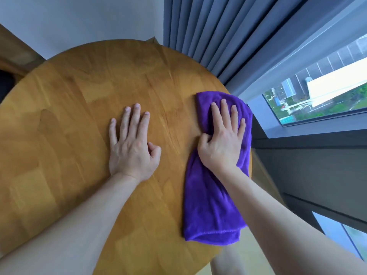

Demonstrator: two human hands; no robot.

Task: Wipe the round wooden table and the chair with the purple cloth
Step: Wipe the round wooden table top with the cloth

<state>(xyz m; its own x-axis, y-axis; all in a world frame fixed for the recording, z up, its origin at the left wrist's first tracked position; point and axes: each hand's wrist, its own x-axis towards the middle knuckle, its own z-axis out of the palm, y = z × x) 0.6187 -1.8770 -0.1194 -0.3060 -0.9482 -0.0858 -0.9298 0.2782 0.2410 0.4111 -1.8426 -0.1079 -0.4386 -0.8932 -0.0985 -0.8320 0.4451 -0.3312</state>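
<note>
The purple cloth [210,195] lies on the round wooden table [79,116], along the table's right edge, the side nearest the window [321,100]. It is folded into a long strip that runs from the far right rim back toward the near edge, where its end hangs slightly past the wood. The right hand [222,143] presses flat on the far half of the cloth, fingers spread and straight on the fabric, the thumb tucked against a bunched fold at the cloth's left side; it is open, not gripping. The left hand [131,149] rests palm down on the bare wood near the middle of the table, just left of the cloth and apart from it, fingers stretched out and the thumb curled in. Both bare forearms reach in from the near edge. Beyond the table's far right rim hang grey-blue curtains [208,32], with a pale wall [89,20] behind the table's far side. A bare knee [226,261] shows below the table's near edge.
</note>
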